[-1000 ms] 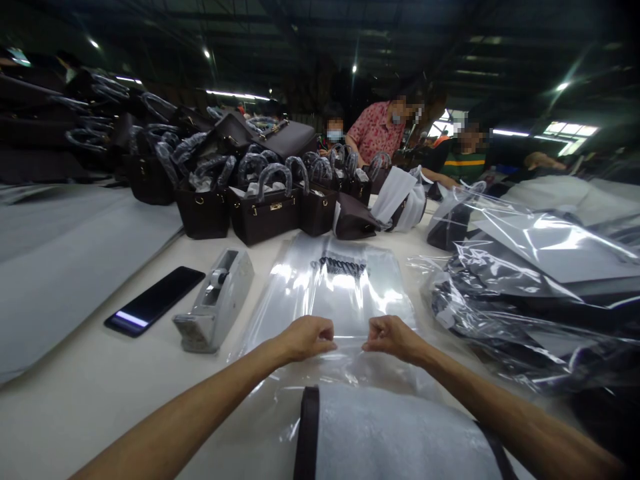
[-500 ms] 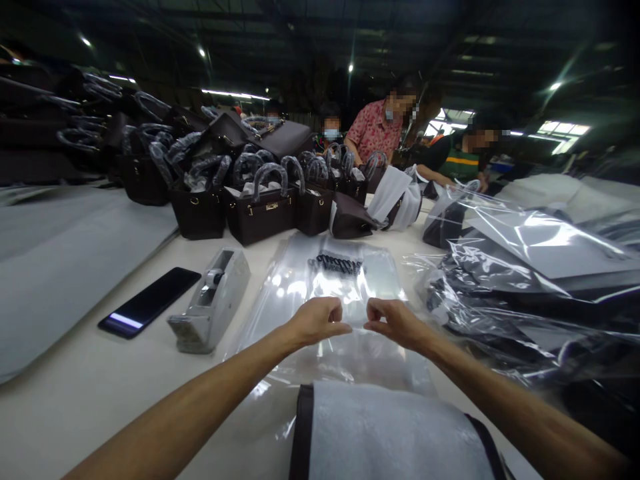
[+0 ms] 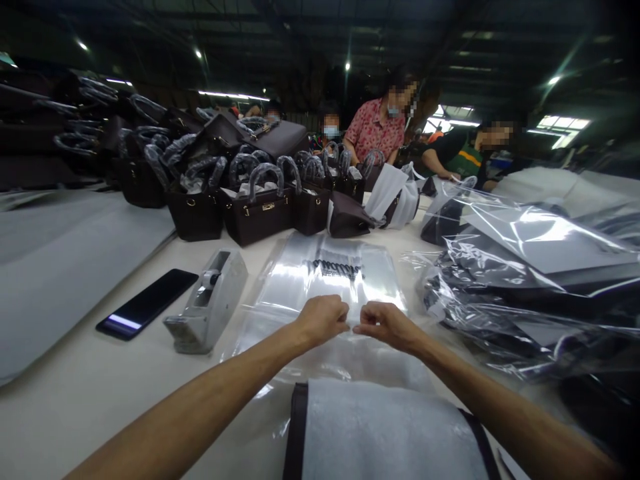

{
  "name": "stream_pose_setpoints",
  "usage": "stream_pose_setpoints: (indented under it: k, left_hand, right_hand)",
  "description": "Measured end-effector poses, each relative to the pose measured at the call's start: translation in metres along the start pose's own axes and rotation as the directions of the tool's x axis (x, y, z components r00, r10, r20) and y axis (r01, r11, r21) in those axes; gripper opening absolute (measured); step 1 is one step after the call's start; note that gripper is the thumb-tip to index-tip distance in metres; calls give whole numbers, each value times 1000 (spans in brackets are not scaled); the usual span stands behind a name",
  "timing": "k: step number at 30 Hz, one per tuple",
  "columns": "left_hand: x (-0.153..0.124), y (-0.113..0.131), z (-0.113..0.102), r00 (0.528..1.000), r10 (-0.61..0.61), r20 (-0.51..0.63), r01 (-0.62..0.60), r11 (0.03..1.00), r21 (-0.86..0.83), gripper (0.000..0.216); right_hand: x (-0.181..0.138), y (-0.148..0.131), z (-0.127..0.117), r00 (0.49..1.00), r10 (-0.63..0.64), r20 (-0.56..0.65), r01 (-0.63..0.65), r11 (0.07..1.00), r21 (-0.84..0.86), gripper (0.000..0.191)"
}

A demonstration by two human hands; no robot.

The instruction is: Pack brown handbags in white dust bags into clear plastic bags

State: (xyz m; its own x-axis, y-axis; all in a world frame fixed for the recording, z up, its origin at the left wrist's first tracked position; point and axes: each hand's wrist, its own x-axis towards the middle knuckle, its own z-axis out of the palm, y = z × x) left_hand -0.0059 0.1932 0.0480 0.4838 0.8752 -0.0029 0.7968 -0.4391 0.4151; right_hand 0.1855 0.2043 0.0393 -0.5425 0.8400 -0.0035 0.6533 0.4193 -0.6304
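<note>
A clear plastic bag point(image 3: 320, 277) with black print lies flat on the white table point(image 3: 90, 393) in front of me. My left hand point(image 3: 323, 319) and my right hand point(image 3: 383, 323) are closed in pinches side by side on the bag's near edge, almost touching. Below my arms lies a white cloth-covered item with dark trim point(image 3: 380, 433), its far end under the plastic.
A grey tape dispenser point(image 3: 207, 303) and a black phone point(image 3: 147, 303) lie at left. Several dark brown handbags point(image 3: 255, 207) stand in rows behind. Crumpled bagged goods point(image 3: 525, 280) pile at right. Other people point(image 3: 380, 127) work across the table.
Both hands have moved farther out along the bag and closer together. Their pinch on the plastic holds.
</note>
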Motion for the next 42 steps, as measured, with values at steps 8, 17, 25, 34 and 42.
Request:
stream_pose_setpoints:
  k: [8, 17, 25, 34, 42]
  left_hand:
    - [-1, -16, 3, 1000, -10, 1, 10, 989, -145, 47]
    - [-9, -23, -1, 997, 47, -59, -57, 983, -177, 43]
    - [-11, -20, 9, 998, 57, 17, -54, 987, -149, 32]
    - [0, -23, -1, 996, -72, 46, 83, 953, -293, 21]
    - [11, -21, -16, 976, -213, -33, 191, 927, -323, 18]
  right_hand:
    - [-7, 20, 1, 996, 75, 44, -81, 985, 149, 19]
    - [-12, 35, 22, 998, 57, 21, -60, 979, 192, 27]
    - [-3, 25, 19, 999, 4, -45, -2, 999, 37, 15]
    - [1, 13, 9, 971, -241, -12, 223, 917, -332, 14]
    - [-11, -8, -11, 671, -727, 144, 585, 401, -705, 24]
